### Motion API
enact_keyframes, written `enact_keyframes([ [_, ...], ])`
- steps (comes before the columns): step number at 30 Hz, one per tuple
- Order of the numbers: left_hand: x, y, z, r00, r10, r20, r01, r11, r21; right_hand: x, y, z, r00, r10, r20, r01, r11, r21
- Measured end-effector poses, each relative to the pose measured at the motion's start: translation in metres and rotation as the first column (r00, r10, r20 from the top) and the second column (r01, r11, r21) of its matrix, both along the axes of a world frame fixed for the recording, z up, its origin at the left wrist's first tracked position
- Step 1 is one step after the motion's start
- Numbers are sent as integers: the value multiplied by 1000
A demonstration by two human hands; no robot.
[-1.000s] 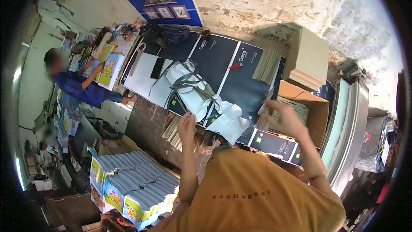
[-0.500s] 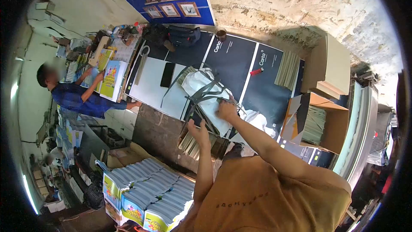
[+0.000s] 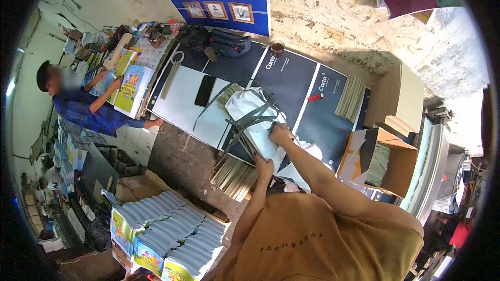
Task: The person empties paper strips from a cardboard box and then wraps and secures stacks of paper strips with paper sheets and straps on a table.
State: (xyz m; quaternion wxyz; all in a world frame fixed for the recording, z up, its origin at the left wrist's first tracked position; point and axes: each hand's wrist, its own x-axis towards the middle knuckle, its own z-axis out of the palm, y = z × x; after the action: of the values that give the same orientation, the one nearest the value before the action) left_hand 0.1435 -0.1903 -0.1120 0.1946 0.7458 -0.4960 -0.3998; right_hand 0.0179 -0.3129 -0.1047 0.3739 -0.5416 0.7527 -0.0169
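A white bundle [image 3: 245, 105] crossed by loose dark grey strips [image 3: 263, 113] lies on the table in front of me. My right hand [image 3: 281, 135] is on its near right part, fingers curled in and closed on its edge; the fingertips are partly hidden. At the near edge of the bundle, my left hand [image 3: 264, 167] has its fingers closed around the side. A stack of brownish strips shows under the far left of the bundle. Crumpled white material [image 3: 307, 156] lies right beside my right forearm.
On the table are a black phone [image 3: 205, 91], a red lighter [image 3: 315, 97], a glass cup [image 3: 277, 48], a strip stack [image 3: 350, 98] and an open carton [image 3: 398, 164]. Stacked booklets [image 3: 166, 229] stand at lower left. Another person [image 3: 88, 104] handles booklets at left.
My left hand has moved right and up from beside the bundle onto its near edge, its fingers closing. My right hand has shifted slightly along the bundle. The view has turned a little.
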Motion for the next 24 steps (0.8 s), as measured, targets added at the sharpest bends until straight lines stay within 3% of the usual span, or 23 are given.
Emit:
enact_keyframes([
  [2, -1, 3, 1, 1000, 24, 7, -24, 998, 57, -1, -8, -8, 999, -47, 28, 46, 999, 17],
  [5, 1, 7, 11, 998, 29, -64, -24, 997, 78, -8, -24, -13, 976, -9, 218, -10, 996, 85],
  [6, 1, 10, 13, 994, 33, -104, -25, 997, 79, -6, -31, -14, 914, -228, 335, 143, 955, 261],
  [7, 0, 13, 11, 994, 37, -104, -28, 996, 88, -8, -25, 1, 774, -334, 538, 176, 930, 324],
  [9, -1, 12, 5, 994, 43, -102, -34, 995, 91, -10, -22, 15, 608, -365, 705, 65, 908, 415],
  [10, 0, 12, 3, 984, 43, -173, -33, 998, 57, -7, -19, 13, 520, -435, 735, 72, 880, 470],
  [12, -3, 10, 7, 988, 73, -136, -66, 996, 55, -2, -8, 15, 325, -568, 756, 74, 813, 578],
  [13, -5, 9, 13, 989, 86, -118, -80, 995, 56, -2, -2, 17, 311, -577, 755, 64, 805, 590],
  [15, -8, 8, 25, 897, 258, -360, -205, 962, 179, -5, 14, 26, 280, -598, 751, 45, 790, 611],
  [16, -9, 9, 27, 818, 342, -463, -248, 935, 251, -11, 27, 30, 350, -523, 777, 41, 837, 545],
  [19, -2, 10, 13, 776, 339, -532, -239, 938, 250, -42, 81, 53, 325, -518, 792, -38, 829, 558],
  [21, -3, 11, 26, 776, 341, -530, -252, 939, 236, -67, 127, 64, 395, -472, 788, -30, 851, 525],
  [23, 2, 13, 16, 771, 322, -550, -239, 946, 219, -99, 171, 118, 558, -403, 726, -73, 847, 526],
  [24, -1, 14, 25, 786, 354, -507, -267, 934, 238, -118, 196, 116, 625, -376, 685, -58, 852, 520],
])
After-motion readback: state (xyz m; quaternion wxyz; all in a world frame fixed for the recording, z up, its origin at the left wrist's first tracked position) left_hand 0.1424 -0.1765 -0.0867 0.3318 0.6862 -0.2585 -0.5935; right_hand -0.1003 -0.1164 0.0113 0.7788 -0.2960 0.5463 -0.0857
